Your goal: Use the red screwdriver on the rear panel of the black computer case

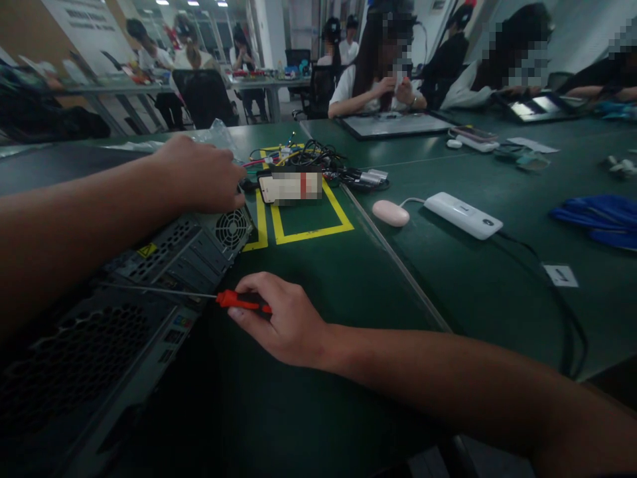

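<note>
A grey desktop computer case (164, 265) lies on its side on the green table (318, 279), its rear panel with fan grille facing me. My left hand (199, 174) rests on top of the case near the fan, fingers curled down over its edge. My right hand (281, 318) grips the red handle of a screwdriver (233, 300). Its thin shaft points left, with the tip at the case's rear panel.
A phone and tangled cables (318, 159) lie by a yellow-taped square (308, 219). A pink mouse (391, 212), a white power bank (462, 214) and blue cloth (597, 216) sit to the right. Other people are seated at the far side and at tables behind.
</note>
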A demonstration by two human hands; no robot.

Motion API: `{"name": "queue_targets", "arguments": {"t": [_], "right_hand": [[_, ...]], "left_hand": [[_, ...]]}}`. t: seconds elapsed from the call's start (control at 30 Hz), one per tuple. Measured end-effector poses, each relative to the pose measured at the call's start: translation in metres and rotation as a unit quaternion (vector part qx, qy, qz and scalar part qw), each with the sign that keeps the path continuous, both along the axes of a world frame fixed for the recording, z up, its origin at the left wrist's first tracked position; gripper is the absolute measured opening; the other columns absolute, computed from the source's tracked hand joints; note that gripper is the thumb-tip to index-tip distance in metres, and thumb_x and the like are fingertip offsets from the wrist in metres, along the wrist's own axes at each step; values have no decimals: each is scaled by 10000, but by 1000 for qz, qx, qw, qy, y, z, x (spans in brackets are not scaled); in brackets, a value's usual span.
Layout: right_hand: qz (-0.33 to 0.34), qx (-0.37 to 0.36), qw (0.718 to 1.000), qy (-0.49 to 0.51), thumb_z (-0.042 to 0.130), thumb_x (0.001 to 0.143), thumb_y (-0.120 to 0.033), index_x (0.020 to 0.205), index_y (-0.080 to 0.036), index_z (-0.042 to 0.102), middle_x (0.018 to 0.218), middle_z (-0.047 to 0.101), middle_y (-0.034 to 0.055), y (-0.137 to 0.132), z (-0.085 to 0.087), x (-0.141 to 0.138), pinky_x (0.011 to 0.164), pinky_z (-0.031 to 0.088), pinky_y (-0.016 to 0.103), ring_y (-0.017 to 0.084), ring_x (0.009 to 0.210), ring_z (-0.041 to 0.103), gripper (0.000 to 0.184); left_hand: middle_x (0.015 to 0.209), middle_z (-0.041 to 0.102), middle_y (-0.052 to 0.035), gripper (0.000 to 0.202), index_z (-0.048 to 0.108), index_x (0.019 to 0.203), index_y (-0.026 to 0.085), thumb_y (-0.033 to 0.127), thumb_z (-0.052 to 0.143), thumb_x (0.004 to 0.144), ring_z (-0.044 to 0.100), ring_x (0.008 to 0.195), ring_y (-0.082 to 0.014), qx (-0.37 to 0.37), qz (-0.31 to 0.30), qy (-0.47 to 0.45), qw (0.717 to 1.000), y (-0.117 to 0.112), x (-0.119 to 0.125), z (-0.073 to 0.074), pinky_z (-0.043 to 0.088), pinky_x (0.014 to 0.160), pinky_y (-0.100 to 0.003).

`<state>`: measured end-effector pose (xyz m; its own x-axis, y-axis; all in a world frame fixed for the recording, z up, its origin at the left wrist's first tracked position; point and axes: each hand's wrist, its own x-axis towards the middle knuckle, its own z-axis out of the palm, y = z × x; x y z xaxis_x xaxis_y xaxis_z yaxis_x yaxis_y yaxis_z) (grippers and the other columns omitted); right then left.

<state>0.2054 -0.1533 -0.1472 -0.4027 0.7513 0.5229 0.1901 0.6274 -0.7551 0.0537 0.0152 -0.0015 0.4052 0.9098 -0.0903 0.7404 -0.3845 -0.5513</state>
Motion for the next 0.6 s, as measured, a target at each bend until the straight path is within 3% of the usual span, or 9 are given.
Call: {"name": "queue_targets", "arguments": {"t": [0.27, 0.47, 0.6], "right_hand": [[-4, 10, 1000, -1, 657, 1052, -348, 1183, -210, 620, 1143, 727, 52, 0, -2, 0, 922, 581, 331, 183, 998, 710, 194], [-11, 20, 1000, 3, 614, 1080, -442, 1183, -201, 635, 1116, 728, 62, 0, 0, 1, 891, 578, 330, 184, 968, 702, 263], [-11, 30, 999, 3, 586, 1097, -440, 1183, -180, 661, 1071, 718, 66, 0, 2, 1, 840, 562, 307, 178, 931, 686, 285]], "left_hand": [[1331, 691, -230, 578, 694, 1332, 126, 544, 429, 1034, 662, 1226, -418, 1, -1, 10, 1000, -3, 1, 2, 490, 1044, -632], [1334, 700, -219, 579, 695, 1326, 146, 553, 406, 1033, 665, 1233, -418, 12, 11, 17, 1000, -4, 3, 2, 505, 1020, -604], [1415, 675, -236, 597, 688, 1363, 149, 552, 426, 1010, 628, 1294, -460, 3, 22, -8, 1000, -5, 4, 2, 440, 1081, -673]]}}
